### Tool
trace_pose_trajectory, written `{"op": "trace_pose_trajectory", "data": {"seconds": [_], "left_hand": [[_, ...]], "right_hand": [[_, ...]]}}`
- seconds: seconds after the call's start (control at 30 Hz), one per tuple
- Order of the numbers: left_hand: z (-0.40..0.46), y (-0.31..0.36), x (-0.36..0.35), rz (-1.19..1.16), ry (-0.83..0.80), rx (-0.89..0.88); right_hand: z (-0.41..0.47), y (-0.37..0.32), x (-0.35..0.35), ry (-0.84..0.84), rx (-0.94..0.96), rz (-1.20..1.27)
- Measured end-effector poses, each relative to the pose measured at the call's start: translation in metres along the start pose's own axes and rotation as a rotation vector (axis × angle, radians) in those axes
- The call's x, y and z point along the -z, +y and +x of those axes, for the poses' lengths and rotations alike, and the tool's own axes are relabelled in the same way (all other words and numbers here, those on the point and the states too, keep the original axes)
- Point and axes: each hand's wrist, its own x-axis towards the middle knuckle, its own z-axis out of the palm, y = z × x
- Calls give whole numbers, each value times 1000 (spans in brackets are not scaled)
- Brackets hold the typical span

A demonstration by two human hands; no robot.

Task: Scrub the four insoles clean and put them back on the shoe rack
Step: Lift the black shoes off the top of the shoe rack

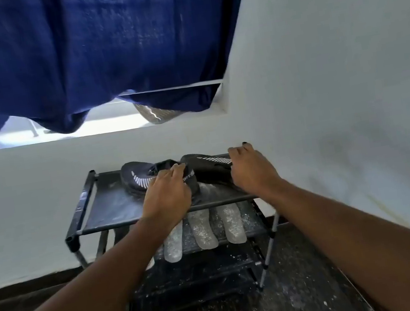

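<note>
Here the shoe rack (115,209) stands against white walls (321,83).

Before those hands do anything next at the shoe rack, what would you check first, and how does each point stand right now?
1. Insoles on the second shelf: three show, a fourth is hidden; cannot tell.
2. Insoles clean: speckled with white grit; not ok.
3. Left hand free: rests on the left shoe, grip unclear; cannot tell.
4. Right hand free: lies on the right shoe, grip unclear; cannot tell.
5. Shoe rack upright: ok.
</note>
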Motion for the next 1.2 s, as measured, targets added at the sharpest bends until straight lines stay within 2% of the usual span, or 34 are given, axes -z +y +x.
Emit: {"op": "trace_pose_trajectory", "data": {"seconds": [0.13, 0.27, 0.37, 0.47, 0.8, 0.93, 1.2], "left_hand": [[31, 1, -24, 76, -14, 8], [56, 0, -42, -84, 54, 136], [67, -6, -48, 6, -77, 221], [72, -11, -54, 65, -151, 205], [71, 0, -26, 54, -75, 132], [63, 26, 2, 48, -83, 1], [36, 125, 38, 88, -102, -221]], "right_hand": [[13, 39, -6, -234, 7, -46], [19, 60, -13, -282, 100, -58], [26, 67, -23, -316, 95, -29], [32, 66, -32, -366, 65, 44], [17, 59, 2, -250, 103, 32], [-7, 68, 36, -157, -12, 91], [-85, 103, 95, -25, -261, 112]]}}
